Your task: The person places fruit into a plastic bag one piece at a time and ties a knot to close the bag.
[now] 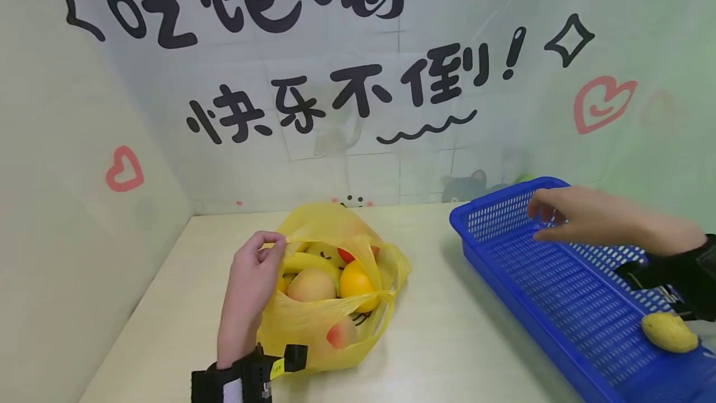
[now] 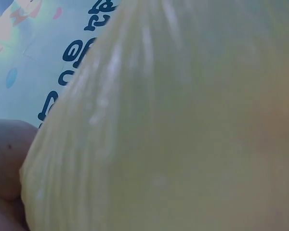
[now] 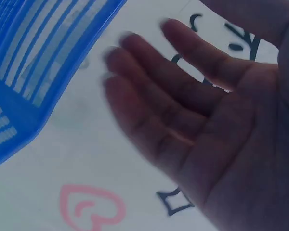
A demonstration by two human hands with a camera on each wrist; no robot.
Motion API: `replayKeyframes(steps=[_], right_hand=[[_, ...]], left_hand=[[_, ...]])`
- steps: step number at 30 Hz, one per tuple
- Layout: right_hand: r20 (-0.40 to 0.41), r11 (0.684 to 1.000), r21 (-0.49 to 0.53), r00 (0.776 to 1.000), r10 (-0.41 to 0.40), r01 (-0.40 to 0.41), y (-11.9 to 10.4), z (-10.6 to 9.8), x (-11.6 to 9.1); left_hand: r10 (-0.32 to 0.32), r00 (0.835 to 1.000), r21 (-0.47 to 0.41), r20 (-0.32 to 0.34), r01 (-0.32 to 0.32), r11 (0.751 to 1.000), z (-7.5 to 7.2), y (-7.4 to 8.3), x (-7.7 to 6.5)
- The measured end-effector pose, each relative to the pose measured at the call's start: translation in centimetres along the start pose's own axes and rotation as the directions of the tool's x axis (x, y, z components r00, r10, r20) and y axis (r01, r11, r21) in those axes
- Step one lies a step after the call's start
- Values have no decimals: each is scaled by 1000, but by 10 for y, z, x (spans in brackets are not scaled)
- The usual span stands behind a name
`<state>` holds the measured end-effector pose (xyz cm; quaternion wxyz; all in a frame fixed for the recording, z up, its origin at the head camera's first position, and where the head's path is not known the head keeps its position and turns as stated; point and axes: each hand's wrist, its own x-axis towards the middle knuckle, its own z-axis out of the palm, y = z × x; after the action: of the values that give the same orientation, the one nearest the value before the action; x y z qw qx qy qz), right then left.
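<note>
A yellow plastic bag (image 1: 302, 353) full of fruit sits on the table, its mouth facing up. Through the mouth show a banana (image 1: 306, 261), a peach (image 1: 312, 285), an orange (image 1: 356, 280) and something red (image 1: 347, 255). My left hand (image 1: 254, 272) pinches the left edge of the bag's mouth; in the left wrist view the stretched bag (image 2: 173, 120) hides most of the scene. Above the blue basket (image 1: 537, 303) hovers my right hand (image 1: 570, 213), its fingers loosely bent around nothing. A yellow lumpy fruit (image 1: 669, 332), maybe a mango or lemon, lies in the basket's near right part.
The basket's raised rim (image 1: 517, 334) runs along the table's right side. Behind the table (image 1: 442, 341) hangs a printed backdrop (image 1: 335, 166) with black lettering and pink hearts. A pale wall (image 1: 61, 216) borders the left side.
</note>
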<state>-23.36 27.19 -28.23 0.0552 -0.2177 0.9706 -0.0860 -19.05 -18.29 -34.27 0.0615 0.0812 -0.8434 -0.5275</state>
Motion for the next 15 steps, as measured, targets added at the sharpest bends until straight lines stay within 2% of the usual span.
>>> replayKeyframes(steps=[3,6,8,11,13,15], right_hand=[[104,999,-4,993,52,-52,24,0,-10],[253,992,-1,960,124,-128,44,1,-17],[344,979,23,921,182,-203,54,2,-19],[463,940,51,842,276,-337,65,5,-19],[512,909,61,795,326,-412,71,9,-19],[546,890,35,755,364,-455,75,14,-19]], left_hand=[[0,1000,-2,-2,0,1000,1,0,0],[-1,1000,-1,-2,1,1000,1,0,1],[-1,1000,4,0,1,1000,1,0,1],[3,1000,11,3,-3,1000,-1,0,0],[4,1000,13,2,-4,1000,-1,0,0],[3,1000,15,-1,-3,1000,-1,0,0]])
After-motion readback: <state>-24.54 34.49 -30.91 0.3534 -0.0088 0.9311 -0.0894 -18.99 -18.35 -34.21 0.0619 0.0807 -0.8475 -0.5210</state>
